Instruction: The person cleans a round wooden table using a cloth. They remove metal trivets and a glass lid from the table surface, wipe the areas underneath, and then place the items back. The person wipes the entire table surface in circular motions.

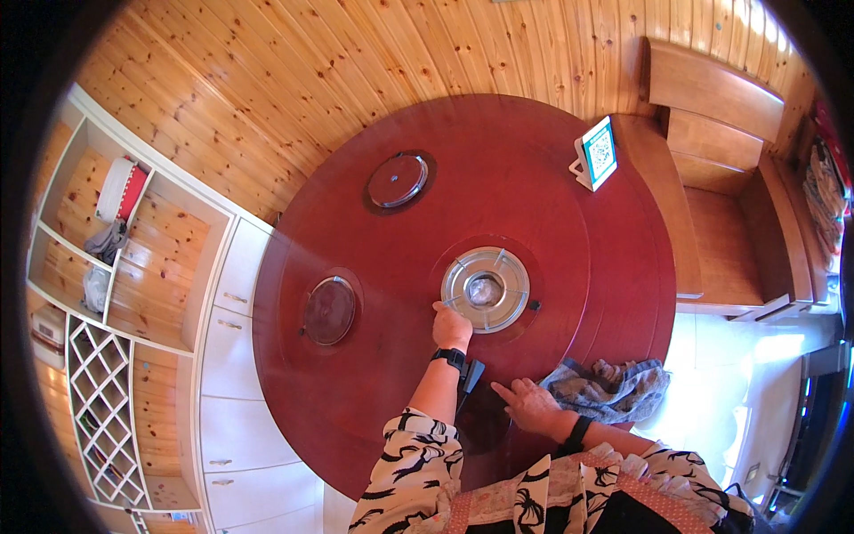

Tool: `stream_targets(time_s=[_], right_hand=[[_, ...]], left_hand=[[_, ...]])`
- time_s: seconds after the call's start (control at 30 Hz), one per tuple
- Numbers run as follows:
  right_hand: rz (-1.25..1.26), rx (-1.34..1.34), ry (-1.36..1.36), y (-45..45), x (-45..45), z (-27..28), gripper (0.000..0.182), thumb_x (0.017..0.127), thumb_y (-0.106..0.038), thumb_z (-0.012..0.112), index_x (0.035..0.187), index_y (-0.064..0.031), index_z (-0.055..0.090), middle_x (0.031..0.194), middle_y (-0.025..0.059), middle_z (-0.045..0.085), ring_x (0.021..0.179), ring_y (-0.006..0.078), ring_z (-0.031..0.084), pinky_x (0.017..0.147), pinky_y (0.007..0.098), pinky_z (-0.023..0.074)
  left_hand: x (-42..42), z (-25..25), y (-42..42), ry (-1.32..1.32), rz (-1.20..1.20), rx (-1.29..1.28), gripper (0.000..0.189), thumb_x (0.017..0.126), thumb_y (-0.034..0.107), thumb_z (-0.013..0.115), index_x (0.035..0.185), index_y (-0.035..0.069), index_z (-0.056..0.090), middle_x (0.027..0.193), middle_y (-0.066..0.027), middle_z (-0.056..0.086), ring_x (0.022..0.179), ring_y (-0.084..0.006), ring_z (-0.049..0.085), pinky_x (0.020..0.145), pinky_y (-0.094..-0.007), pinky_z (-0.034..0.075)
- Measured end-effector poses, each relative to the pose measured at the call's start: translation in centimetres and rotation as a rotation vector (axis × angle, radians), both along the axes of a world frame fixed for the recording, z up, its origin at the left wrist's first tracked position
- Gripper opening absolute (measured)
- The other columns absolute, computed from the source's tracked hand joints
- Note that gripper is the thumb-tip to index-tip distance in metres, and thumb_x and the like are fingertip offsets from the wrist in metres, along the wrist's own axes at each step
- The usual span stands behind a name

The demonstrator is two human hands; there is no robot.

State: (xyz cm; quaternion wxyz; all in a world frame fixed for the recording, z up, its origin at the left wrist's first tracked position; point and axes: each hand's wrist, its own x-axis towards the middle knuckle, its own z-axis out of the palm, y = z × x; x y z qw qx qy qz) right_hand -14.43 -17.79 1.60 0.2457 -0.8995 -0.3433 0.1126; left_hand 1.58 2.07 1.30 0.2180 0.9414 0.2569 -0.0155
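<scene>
A round metal stove burner (452,277) with pot supports sits in a recess of a round dark-red table (413,267). My left hand (452,328) is at the burner's lower left edge, its fingers bent; whether they grip the rim is hidden. My right hand (530,404) rests low over the table near the front edge, index finger stretched out, with no object visible in it. Right beside it lies a crumpled grey-and-brown towel (614,390). A black-handled tool (472,377) lies beside my left wrist, partly hidden. Just left of my right hand shows a dark round patch (484,427), unclear.
Two more recesses hold round lids, one at the back (393,179) and one at the left (330,310). A stand with a printed code (596,153) is at the back right. A wooden bench (720,193) adjoins the right side; a white cabinet (233,360) stands left.
</scene>
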Motion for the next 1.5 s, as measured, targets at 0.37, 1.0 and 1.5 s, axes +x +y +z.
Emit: stream_targets(time_s=[0.37,1.0,1.5], right_hand=[[-0.015,0.023,-0.018,0.3,-0.1,0.0,0.062,0.086,-0.019,0.065,0.144,-0.0101,0.045,0.101,0.0148,0.057,0.098,0.0322,0.058,0.085,0.0419,0.0505],[-0.140,-0.077,0.009,-2.2,3.5,1.9,0.060,0.088,-0.035,0.066,0.143,-0.0195,0.049,0.106,0.0195,0.057,0.102,0.0375,0.059,0.090,0.0458,0.0491],[-0.487,-0.105,0.136,-2.4,0.9,1.5,0.113,0.072,-0.028,0.084,0.155,-0.0062,0.011,0.131,0.0312,0.043,0.104,0.0455,0.061,0.087,0.0449,0.0545]], left_hand=[[-6.0,-2.6,6.8,-0.389,0.072,-0.665,0.012,0.093,0.000,0.054,0.105,0.003,0.053,0.077,-0.0086,0.062,0.064,-0.0156,0.064,0.051,-0.0318,0.057],[-25.7,-0.6,12.1,-0.035,-0.160,0.200,0.063,0.097,0.034,0.054,0.151,0.008,0.033,0.160,-0.0124,0.026,0.148,-0.0331,0.021,0.118,-0.0499,0.021],[-25.4,-2.3,5.2,-0.109,-0.131,0.251,0.062,0.101,0.036,0.045,0.151,0.002,0.030,0.160,-0.0198,0.022,0.149,-0.0384,0.016,0.118,-0.0528,0.015]])
